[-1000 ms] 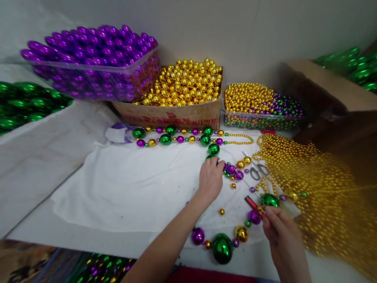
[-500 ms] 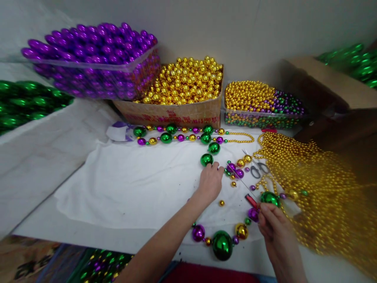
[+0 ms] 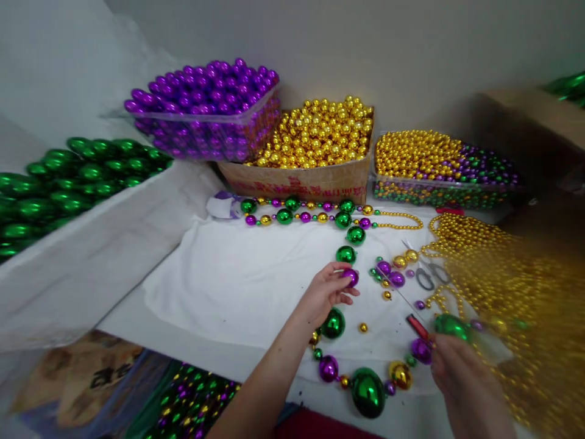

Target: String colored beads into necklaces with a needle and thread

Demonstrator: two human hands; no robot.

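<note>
My left hand [image 3: 326, 291] pinches a shiny purple bead [image 3: 351, 278] between thumb and fingers, just in front of a green ball [image 3: 346, 255]. Closed around a red-handled needle tool [image 3: 418, 326], my right hand [image 3: 461, 369] points its long thin shaft up and left. By that hand lies a strung necklace with a large green ball [image 3: 368, 392], a gold ball [image 3: 400, 374] and purple balls. A loose gold bead [image 3: 363, 327] rests between my hands. Purple beads [image 3: 397, 279], small green beads and gold balls [image 3: 411, 256] cluster near the scissors [image 3: 425, 279].
A beaded necklace [image 3: 305, 217] lies across the white cloth [image 3: 219, 274]. Behind stand a purple-bead bin [image 3: 205, 131], a carton [image 3: 297, 182] of gold beads and a mixed-bead tray [image 3: 439, 183]. Gold bead strands [image 3: 512, 274] spread at right; green balls [image 3: 68, 189] fill a container at left.
The view has shifted, so the table things appear farther right. My left hand has lifted from beside the green ball toward me, now with a purple bead in its fingers. My right hand still holds the tool.
</note>
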